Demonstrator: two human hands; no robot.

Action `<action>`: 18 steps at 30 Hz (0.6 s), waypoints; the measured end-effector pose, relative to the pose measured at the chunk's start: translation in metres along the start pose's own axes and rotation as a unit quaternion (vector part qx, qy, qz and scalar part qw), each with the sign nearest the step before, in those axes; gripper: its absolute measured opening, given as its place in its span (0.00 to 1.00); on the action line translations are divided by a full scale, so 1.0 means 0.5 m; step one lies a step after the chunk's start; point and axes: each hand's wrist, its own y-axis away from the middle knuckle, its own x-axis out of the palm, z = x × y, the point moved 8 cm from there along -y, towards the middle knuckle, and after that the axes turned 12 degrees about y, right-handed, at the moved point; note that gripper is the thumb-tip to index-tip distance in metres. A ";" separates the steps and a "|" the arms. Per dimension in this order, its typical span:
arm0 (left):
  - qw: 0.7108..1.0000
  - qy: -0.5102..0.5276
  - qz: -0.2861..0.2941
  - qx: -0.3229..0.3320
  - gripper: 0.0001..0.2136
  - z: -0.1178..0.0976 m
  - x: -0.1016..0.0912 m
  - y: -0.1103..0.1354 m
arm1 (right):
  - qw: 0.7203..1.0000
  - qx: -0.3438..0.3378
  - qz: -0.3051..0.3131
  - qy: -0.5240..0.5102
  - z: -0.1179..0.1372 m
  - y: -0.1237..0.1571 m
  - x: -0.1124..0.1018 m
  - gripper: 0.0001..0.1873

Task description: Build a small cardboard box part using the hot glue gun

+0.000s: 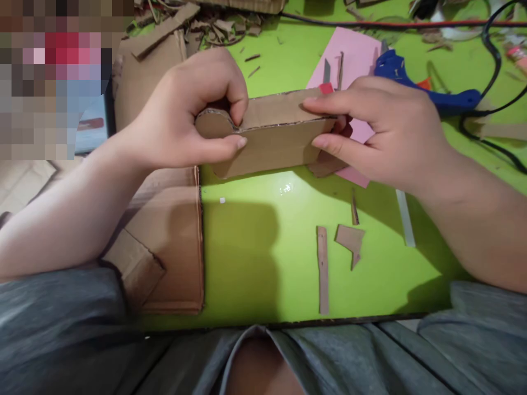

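- Top left corner of the head view: blocky pixelation [53, 77] over the scene, with nothing beneath it readable.
- Centre of frame, just above a bright green tabletop [242, 258]: a long, narrow corrugated cardboard form [280, 137], with a rounded end panel [212, 123] meeting a flat side along a dark, rough seam.
- Far right end of the form: masked by fingers, its shape impossible to make out. Underside likewise out of sight.
- Low at the form's right side: a loose-looking cardboard flap [327, 164], its attachment unclear.
- Left hand [181, 115]: closed firmly around the rounded end, fingertips [239, 115] pressed at the seam.
- Right hand [379, 131]: fingers spread and wrapped over the far end, gripping the form across its width.
- Behind the form: a pink sheet [354, 60], a partly hidden blue hot glue gun [424, 82] beyond the right hand, and a narrow metal blade [326, 71] above a red tab [325, 88].
- Nearer the edge of the table: cardboard strip [323, 269], jagged cardboard scrap [349, 238], and a pale glue stick [405, 219].
- Beneath the left forearm: a folded cardboard sheet [173, 247], cut off in part by the arm.
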 end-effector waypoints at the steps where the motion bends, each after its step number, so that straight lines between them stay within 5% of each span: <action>1: 1.000 0.001 0.001 0.000 0.21 0.000 -0.001 -0.001 | 1.000 -0.005 -0.005 0.000 0.003 0.000 -0.002 0.24; 18: 1.000 0.008 -0.002 -0.009 0.28 0.003 -0.001 -0.006 | 0.999 0.001 -0.025 -0.025 -0.004 0.007 -0.007 0.26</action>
